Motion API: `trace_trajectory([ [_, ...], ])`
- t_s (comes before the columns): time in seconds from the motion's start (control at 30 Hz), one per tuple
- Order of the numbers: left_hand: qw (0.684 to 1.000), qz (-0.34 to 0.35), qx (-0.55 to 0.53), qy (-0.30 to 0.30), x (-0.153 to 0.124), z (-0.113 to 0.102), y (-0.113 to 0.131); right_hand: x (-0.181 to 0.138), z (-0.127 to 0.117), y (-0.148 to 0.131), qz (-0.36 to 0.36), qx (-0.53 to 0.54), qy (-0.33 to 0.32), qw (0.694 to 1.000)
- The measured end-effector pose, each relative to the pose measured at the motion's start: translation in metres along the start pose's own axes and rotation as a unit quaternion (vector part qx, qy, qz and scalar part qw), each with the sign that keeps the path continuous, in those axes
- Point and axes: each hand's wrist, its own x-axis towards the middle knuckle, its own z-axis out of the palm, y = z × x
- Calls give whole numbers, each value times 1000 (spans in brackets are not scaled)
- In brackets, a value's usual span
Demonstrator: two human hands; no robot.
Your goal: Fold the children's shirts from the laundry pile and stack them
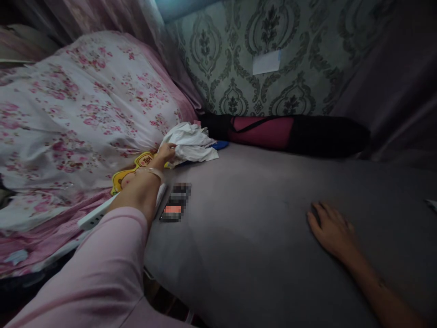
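Observation:
My left hand (pixel 166 151) reaches far forward to a crumpled white cloth (pixel 191 139), its fingers pinched on the near edge of the fabric. A bit of blue fabric (pixel 220 145) shows from under the cloth's right side. Below my left wrist lies a yellow cartoon-shaped item (pixel 124 178), partly hidden by the forearm. On the right, my right hand (pixel 331 230) lies palm down on the grey padded surface (pixel 252 218), fingers stretched out and holding nothing.
A phone-like item (pixel 175 202), its screen blurred, lies near my left forearm, beside a white power strip (pixel 94 216). Floral bedding (pixel 85 100) rises at left. A long black and dark-red bag (pixel 262 132) lies along the patterned wall (pixel 228 59).

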Motion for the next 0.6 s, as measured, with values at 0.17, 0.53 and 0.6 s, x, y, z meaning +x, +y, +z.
trace_trajectory([
  [0.17,998,-4,53,12,-1,-2,-2,1,0,0,8,-3,-5,1000],
  [0.53,940,312,-25,133,-15,-34,140,0,-6,-7,3,14,-18,1000],
  [0.6,930,328,-88,139,-37,-41,169,-1,-4,-5,6,28,-17,999],
])
